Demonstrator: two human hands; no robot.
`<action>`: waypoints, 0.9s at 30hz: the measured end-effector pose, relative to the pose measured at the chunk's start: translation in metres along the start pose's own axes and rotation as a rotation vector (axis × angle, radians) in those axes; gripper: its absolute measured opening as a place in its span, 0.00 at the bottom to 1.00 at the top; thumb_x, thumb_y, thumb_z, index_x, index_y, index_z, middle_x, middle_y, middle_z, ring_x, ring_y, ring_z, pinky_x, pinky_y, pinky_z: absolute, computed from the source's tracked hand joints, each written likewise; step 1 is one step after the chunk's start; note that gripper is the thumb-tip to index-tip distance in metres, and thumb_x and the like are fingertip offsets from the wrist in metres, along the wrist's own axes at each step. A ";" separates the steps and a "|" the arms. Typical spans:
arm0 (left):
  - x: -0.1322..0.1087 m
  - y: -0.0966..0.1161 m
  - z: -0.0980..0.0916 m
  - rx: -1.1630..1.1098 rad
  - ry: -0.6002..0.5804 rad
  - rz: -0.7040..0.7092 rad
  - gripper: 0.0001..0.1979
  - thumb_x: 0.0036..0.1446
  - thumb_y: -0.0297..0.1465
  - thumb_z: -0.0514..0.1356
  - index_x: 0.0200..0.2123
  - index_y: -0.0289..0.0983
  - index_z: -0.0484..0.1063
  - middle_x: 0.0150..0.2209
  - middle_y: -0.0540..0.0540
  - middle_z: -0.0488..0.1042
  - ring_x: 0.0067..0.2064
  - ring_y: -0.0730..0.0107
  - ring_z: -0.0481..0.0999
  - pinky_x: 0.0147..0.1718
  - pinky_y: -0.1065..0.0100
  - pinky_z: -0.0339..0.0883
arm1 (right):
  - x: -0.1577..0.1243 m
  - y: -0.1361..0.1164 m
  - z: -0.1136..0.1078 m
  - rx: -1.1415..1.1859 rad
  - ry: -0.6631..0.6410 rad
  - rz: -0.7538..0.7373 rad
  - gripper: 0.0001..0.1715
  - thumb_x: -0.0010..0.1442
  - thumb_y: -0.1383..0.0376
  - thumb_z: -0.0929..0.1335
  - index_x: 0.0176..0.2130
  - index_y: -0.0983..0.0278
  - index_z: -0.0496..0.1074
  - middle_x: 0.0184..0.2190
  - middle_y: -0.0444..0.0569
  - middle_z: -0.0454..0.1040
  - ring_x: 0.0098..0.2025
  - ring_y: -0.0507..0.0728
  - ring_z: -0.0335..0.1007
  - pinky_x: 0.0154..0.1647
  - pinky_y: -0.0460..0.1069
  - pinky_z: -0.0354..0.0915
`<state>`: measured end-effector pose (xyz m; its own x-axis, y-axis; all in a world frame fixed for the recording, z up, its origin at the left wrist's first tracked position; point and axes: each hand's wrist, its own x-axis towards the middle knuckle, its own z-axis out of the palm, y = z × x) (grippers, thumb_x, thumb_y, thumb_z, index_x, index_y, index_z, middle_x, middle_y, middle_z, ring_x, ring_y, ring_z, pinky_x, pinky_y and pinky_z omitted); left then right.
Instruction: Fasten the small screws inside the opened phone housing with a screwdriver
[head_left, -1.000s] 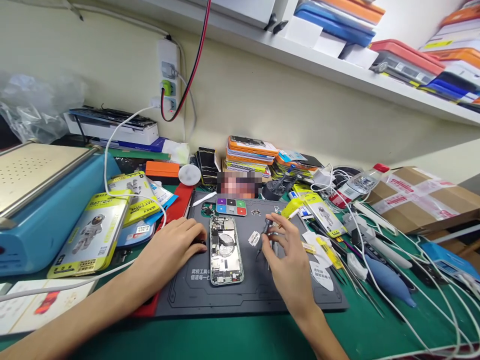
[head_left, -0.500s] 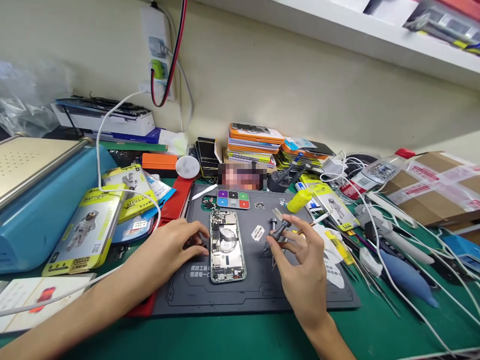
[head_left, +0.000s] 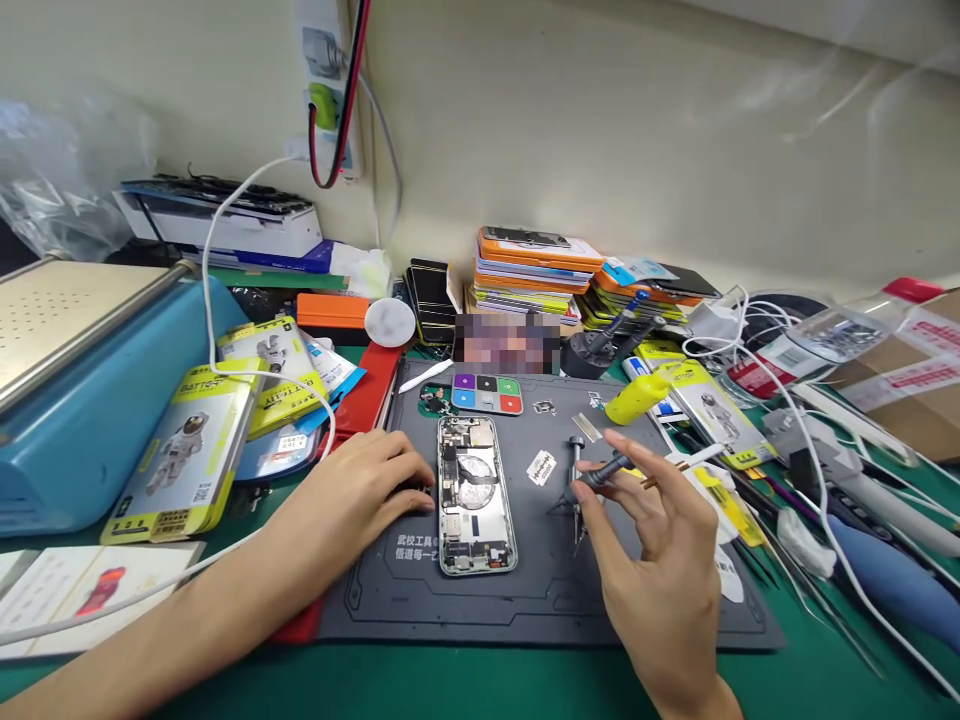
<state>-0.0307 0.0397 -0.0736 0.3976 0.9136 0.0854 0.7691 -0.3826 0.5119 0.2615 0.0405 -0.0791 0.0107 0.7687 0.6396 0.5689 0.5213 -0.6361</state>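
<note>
An opened phone (head_left: 476,493) with its insides exposed lies on a dark grey work mat (head_left: 540,590). My left hand (head_left: 360,495) rests on the mat at the phone's left edge, fingers curled against it. My right hand (head_left: 660,560) hovers right of the phone and pinches a small dark screwdriver (head_left: 596,475) between thumb and fingers, tip pointing down-left toward the mat. A second screwdriver (head_left: 576,470) and a small white sticker (head_left: 541,467) lie on the mat beside it.
A blue machine (head_left: 82,400) stands at the left with yellow battery packs (head_left: 187,450) beside it. Stacked phone boxes (head_left: 536,270), a yellow bottle (head_left: 637,397), tweezers, cables (head_left: 817,480) and a cardboard box (head_left: 907,390) crowd the back and right. A coloured screw tray (head_left: 487,393) sits at the mat's top.
My right hand has picked the screwdriver up off the mat and drawn it toward me. The view tilted down and left. My left hand stayed by the phone.
</note>
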 end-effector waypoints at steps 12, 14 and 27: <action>-0.001 0.002 -0.008 0.001 -0.033 -0.050 0.06 0.74 0.30 0.62 0.44 0.42 0.80 0.46 0.48 0.80 0.48 0.57 0.81 0.48 0.57 0.71 | -0.001 -0.004 -0.001 -0.032 -0.015 0.002 0.34 0.70 0.71 0.74 0.68 0.52 0.66 0.65 0.47 0.75 0.52 0.56 0.84 0.58 0.55 0.83; 0.000 0.002 -0.009 -0.015 -0.036 -0.043 0.06 0.74 0.29 0.62 0.42 0.42 0.80 0.45 0.49 0.80 0.48 0.58 0.81 0.48 0.58 0.71 | -0.001 -0.004 -0.001 -0.030 -0.015 -0.015 0.34 0.69 0.71 0.75 0.68 0.52 0.67 0.65 0.47 0.76 0.52 0.57 0.84 0.57 0.56 0.83; 0.003 -0.011 -0.026 -0.113 -0.150 -0.052 0.13 0.76 0.29 0.57 0.45 0.45 0.83 0.47 0.51 0.82 0.51 0.63 0.81 0.50 0.64 0.71 | -0.003 -0.005 -0.002 -0.045 -0.035 -0.020 0.31 0.69 0.70 0.74 0.66 0.54 0.69 0.65 0.50 0.77 0.57 0.62 0.83 0.57 0.59 0.83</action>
<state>-0.0509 0.0502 -0.0570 0.4357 0.8975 -0.0679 0.7330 -0.3101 0.6054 0.2605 0.0348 -0.0774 -0.0291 0.7708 0.6364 0.6047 0.5205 -0.6028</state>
